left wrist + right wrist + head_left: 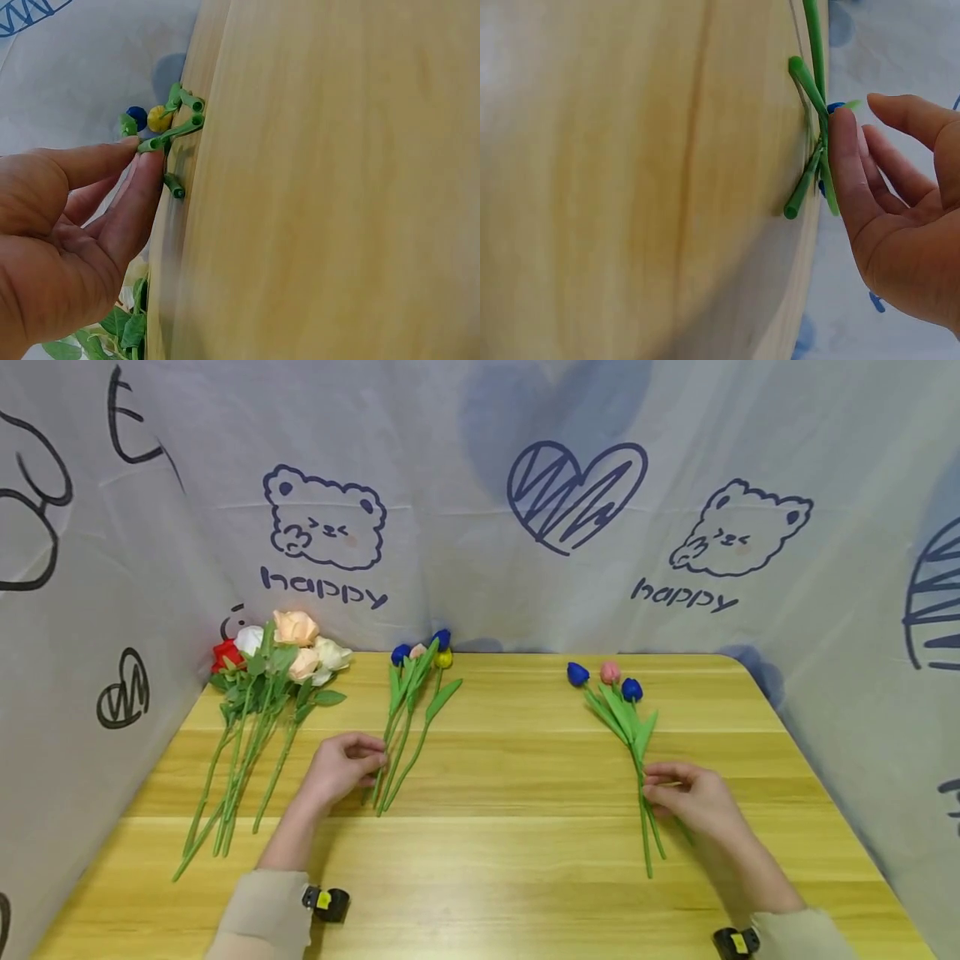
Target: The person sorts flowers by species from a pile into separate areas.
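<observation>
My left hand pinches a green stem near its lower end, between thumb and fingertips. It belongs to a small bunch of tulips with blue, pink and yellow heads, lying on the table with stems toward me. Farther right lie three tulips, two blue and one pink, their stems crossing. My right hand is beside these stems, thumb and index finger apart. In the right wrist view its thumb is right at the stems, with nothing between the fingers.
A bunch of roses, red, white and peach, lies at the table's left with long stems toward me. The wooden table meets a printed cloth backdrop at its back and sides.
</observation>
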{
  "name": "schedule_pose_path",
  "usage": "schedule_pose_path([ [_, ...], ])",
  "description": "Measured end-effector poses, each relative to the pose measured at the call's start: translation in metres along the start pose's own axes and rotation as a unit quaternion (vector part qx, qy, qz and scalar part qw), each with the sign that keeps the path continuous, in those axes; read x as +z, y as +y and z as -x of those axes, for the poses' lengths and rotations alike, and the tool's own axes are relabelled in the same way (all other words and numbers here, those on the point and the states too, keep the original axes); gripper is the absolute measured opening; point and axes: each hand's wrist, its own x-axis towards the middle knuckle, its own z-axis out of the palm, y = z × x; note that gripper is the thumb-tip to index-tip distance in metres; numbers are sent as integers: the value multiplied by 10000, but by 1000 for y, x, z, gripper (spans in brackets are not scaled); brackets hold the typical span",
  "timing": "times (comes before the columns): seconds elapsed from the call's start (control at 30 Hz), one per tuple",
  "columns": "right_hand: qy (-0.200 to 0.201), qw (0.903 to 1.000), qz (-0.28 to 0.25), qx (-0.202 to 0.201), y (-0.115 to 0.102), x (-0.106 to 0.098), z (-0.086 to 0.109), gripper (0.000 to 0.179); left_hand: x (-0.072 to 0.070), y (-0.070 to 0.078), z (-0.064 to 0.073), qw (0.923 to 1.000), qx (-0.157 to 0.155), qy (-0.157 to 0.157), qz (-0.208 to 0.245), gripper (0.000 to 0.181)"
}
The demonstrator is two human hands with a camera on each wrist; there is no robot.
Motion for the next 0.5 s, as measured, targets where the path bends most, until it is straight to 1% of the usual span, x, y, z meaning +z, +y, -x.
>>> schedule_pose_path([
  [0.07,-51,9999,141,29,0,1,-1,43,0,0,0,10000,-42,-32,9,26],
  [0.27,-32,9984,537,175,-1,5,-6,40,2,-1,-1,9999,-85,-140,-50,24],
  [0.4,11,9968,770,193,-2,6,-10,39,3,-2,-2,9999,-103,-116,-47,23],
  [0.5,16,9963,827,210,-2,6,-11,39,4,-1,-1,9999,-118,-103,-55,22],
])
